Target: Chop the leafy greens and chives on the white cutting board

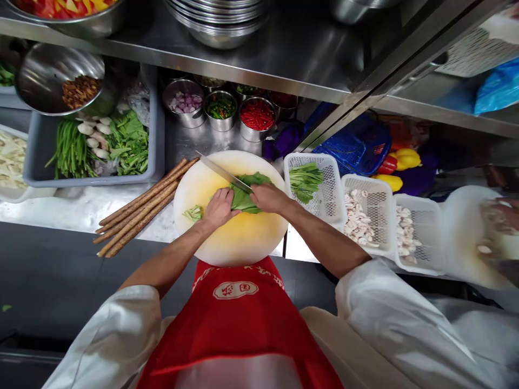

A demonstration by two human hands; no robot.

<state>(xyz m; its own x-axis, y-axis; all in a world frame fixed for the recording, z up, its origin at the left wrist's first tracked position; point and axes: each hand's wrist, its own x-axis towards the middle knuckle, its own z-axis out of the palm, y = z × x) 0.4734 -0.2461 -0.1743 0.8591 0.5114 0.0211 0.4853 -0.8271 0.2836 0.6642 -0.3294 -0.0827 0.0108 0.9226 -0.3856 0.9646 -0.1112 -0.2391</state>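
Observation:
My right hand (265, 197) is closed on a knife (227, 174), whose long blade slants up and left across a bunch of leafy greens (245, 203). My left hand (221, 206) grips the left end of the greens, with the fingers curled against them. Both hands are over a thick round cutting board (235, 237), white with a yellow stain. A small pile of cut green stems (193, 213) lies at the board's left side. The knife's handle is hidden in my right hand.
Long brown roots (140, 213) lie left of the board. A grey bin (158, 124) holds vegetables. Metal cups, such as one of red chillies (256, 116), stand behind under a steel shelf (243, 70). White baskets (336, 210) line the right, beside a blurred co-worker's hand (505, 213).

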